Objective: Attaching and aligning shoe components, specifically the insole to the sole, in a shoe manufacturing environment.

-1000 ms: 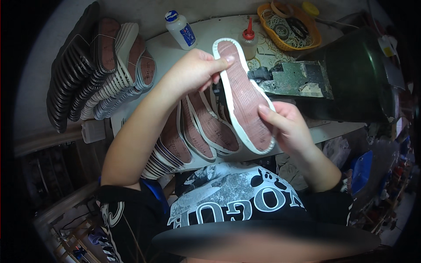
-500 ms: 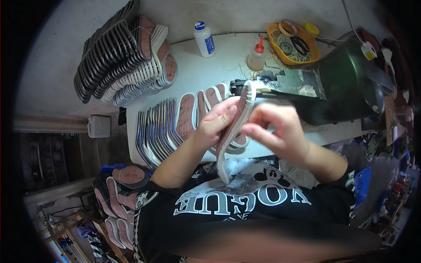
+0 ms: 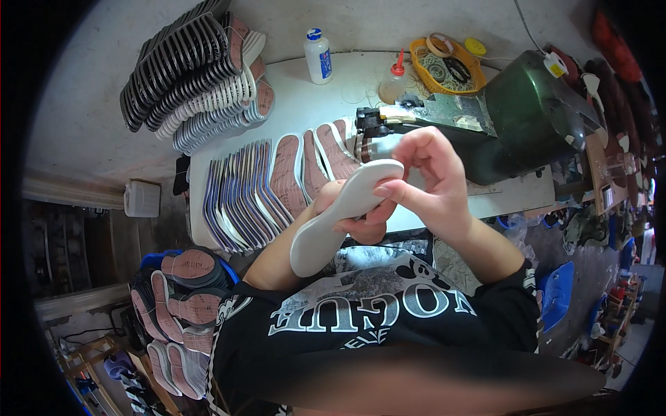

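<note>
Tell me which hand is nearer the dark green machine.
Right. The right hand is on the near side of the dark green machine; the left hand is farther off to the left, partly hidden behind the white insole.

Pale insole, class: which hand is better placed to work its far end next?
Probably the right hand: its thumb lies at that end of the insole, while the left hand supports it nearer the middle.

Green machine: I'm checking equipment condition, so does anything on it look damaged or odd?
Yes: the green machine has a worn-looking flat arm, with pale, uneven patches. Chipped paint or residue, I can't tell.
</note>
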A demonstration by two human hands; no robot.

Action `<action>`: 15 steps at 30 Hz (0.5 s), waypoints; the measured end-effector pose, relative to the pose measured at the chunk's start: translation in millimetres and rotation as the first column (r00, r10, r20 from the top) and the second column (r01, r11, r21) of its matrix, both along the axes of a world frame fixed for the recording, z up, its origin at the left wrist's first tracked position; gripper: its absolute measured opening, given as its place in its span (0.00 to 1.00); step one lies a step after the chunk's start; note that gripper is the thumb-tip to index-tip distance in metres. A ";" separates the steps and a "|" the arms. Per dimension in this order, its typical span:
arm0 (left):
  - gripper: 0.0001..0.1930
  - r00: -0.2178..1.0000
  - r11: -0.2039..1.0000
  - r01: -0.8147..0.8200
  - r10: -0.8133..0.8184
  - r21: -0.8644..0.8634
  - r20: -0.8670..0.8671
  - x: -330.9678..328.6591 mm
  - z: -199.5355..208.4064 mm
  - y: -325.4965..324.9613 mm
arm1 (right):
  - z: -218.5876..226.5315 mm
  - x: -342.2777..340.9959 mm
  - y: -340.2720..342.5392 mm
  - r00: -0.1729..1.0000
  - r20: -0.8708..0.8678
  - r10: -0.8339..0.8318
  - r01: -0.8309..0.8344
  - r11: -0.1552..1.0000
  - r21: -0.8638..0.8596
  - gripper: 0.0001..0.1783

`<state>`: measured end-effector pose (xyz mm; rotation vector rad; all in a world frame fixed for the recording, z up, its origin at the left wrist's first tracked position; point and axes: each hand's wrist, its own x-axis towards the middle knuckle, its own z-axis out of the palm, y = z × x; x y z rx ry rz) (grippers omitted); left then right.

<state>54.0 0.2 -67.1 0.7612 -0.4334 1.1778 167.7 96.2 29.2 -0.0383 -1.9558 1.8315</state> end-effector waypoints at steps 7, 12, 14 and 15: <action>0.24 0.930 0.928 0.259 -0.314 0.267 0.192 20.4 -26.6 17.4 | -19.1 1.1 -24.2 0.971 -0.193 -0.141 0.185 0.955 0.234 0.11; 0.26 0.951 0.957 0.187 -0.233 0.220 0.202 17.2 -15.9 7.8 | -20.1 -1.1 -23.8 0.928 -0.278 -0.249 0.325 0.906 0.270 0.14; 0.24 0.996 0.999 0.017 -0.020 0.028 0.088 9.4 7.8 -5.8 | -26.6 -3.4 -17.5 0.938 -0.270 -0.216 0.277 0.936 0.215 0.13; 0.23 0.980 0.971 -0.196 0.188 -0.136 -0.067 7.2 13.6 -11.8 | -29.8 -5.2 -15.6 0.950 -0.265 -0.164 0.211 0.964 0.159 0.12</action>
